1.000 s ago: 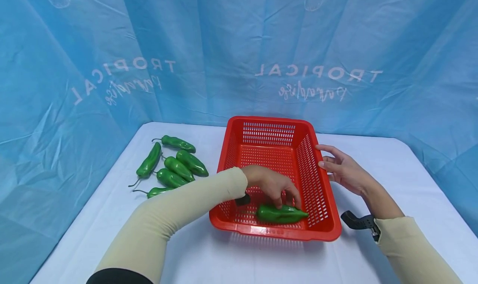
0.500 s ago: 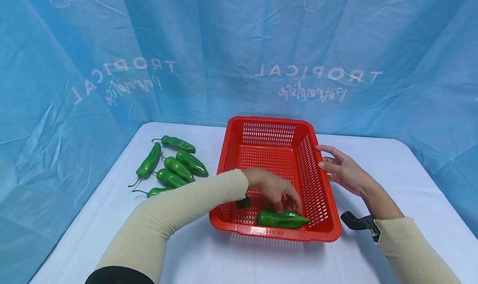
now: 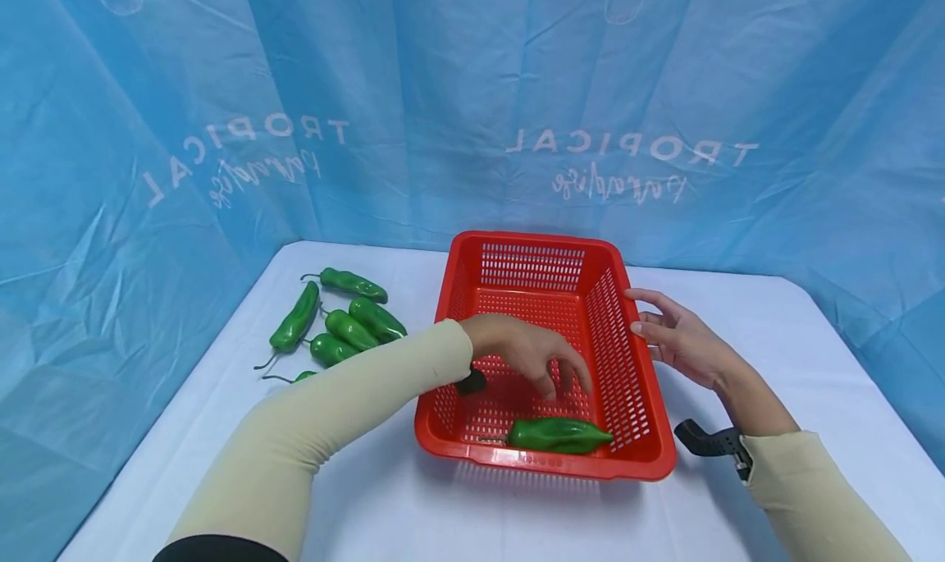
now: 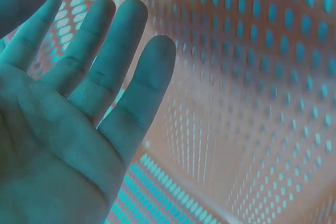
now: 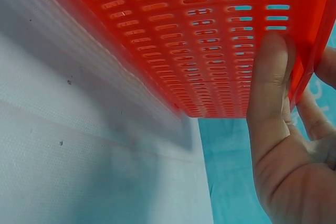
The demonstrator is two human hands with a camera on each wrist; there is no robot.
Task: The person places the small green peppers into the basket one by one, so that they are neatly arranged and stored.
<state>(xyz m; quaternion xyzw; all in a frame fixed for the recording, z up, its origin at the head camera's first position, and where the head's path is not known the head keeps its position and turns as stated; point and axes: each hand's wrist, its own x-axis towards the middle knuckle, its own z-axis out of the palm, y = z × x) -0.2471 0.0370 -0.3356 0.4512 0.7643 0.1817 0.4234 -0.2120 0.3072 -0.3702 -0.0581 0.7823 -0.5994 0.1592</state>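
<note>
Left hand (image 3: 533, 358) lifted off green pepper (image 3: 559, 436), fingers relaxed and parted, nothing held, over red basket (image 3: 527, 302). Pepper lies inside basket along near wall. Right hand (image 3: 682, 340) grips basket's right rim, fingers curled. Other peppers (image 3: 295, 319) grouped left of basket.

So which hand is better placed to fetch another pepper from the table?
Probably the left hand: it holds nothing and is nearer the loose peppers. The right hand is farther off and holds the red basket by its rim.
</note>
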